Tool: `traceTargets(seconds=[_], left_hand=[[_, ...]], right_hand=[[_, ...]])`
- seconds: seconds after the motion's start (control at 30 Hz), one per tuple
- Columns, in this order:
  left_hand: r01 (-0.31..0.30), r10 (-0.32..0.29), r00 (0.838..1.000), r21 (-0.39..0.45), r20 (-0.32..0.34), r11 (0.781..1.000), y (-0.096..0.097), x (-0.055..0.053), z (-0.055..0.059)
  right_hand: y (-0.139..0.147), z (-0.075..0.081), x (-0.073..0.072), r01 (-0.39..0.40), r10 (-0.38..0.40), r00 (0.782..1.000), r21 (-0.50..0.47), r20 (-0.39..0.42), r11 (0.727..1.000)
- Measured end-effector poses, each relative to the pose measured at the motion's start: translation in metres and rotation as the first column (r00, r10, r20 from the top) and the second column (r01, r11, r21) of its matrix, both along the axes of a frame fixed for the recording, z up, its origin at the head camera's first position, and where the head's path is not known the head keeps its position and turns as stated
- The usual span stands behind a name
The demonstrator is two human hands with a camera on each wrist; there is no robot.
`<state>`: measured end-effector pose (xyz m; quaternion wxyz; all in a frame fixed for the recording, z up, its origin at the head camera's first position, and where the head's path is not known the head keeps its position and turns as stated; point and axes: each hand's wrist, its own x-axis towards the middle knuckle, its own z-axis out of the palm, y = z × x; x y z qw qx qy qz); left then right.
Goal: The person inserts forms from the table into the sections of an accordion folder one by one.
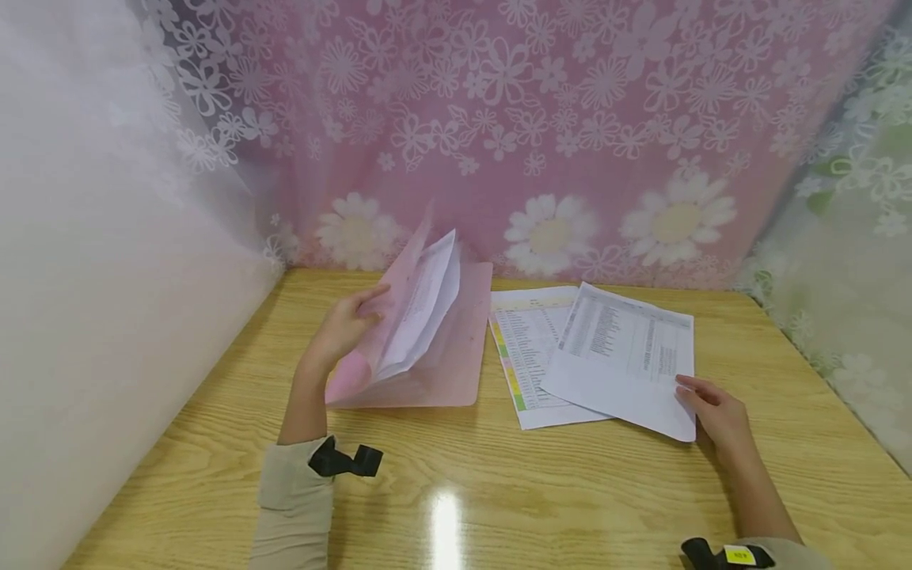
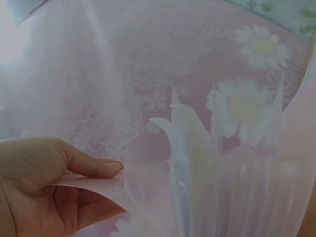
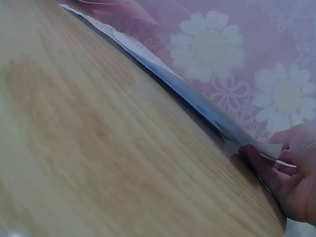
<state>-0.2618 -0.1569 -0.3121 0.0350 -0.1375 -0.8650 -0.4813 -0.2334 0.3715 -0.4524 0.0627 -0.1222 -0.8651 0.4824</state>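
Note:
A pink translucent folder (image 1: pixel 459 348) lies on the table at centre left, its front cover lifted and white sheets (image 1: pixel 420 309) standing partly upright inside. My left hand (image 1: pixel 345 324) pinches that cover (image 2: pixel 143 185) between thumb and fingers; the left wrist view also shows several clear sleeves fanned beside it. To the right, a printed sheet (image 1: pixel 620 356) lies tilted over another sheet with a coloured edge strip (image 1: pixel 527 348). At the lower right corner of the upper sheet, my right hand (image 1: pixel 723 416) pinches the paper (image 3: pixel 197 108), which looks slightly raised there in the right wrist view.
The wood-grain table (image 1: pixel 541 491) runs up to a pink flowered curtain (image 1: pixel 499 158) at the back. A whitish sheet wall (image 1: pixel 128 237) stands on the left and a flowered one (image 1: pixel 855 237) on the right.

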Motion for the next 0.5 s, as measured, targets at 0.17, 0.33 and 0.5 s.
traceTargets(seconds=[0.17, 0.33, 0.5], left_hand=[[-0.011, 0.011, 1.000, -0.011, -0.004, 1.000, -0.001, 0.000, 0.002], [-0.010, 0.010, 1.000, -0.005, -0.011, 1.000, -0.002, 0.000, 0.001], [0.005, -0.005, 1.000, 0.008, -0.018, 1.000, -0.001, 0.000, 0.000]], right_hand=[[-0.003, -0.001, -0.003, 0.008, -0.009, 1.000, -0.074, -0.005, 0.997], [-0.006, 0.003, -0.001, 0.063, -0.058, 0.997, -0.131, 0.046, 0.989], [-0.011, 0.010, 0.002, 0.102, -0.094, 0.994, -0.159, 0.056, 0.982]])
